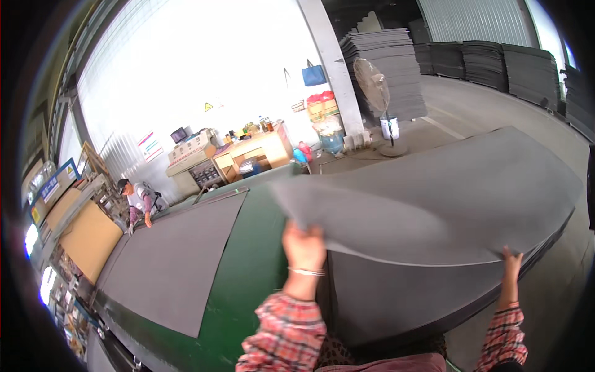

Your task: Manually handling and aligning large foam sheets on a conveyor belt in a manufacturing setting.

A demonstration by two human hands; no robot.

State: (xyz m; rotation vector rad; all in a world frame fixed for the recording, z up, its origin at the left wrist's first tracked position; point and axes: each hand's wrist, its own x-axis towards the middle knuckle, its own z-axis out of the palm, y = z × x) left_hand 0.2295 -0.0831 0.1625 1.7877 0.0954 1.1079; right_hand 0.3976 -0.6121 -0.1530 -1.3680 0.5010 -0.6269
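In the head view, a green surface bears a flat dark sheet, with another person bending at its far left end. A covered fan and a tall stack stand beyond. Both forearms reach up from the lower edge, the hands well apart: the left hand, slightly blurred, grips a raised edge, while the right hand pinches the near edge farther right. The gray sheet stretches between and beyond them, bowed above a pile.
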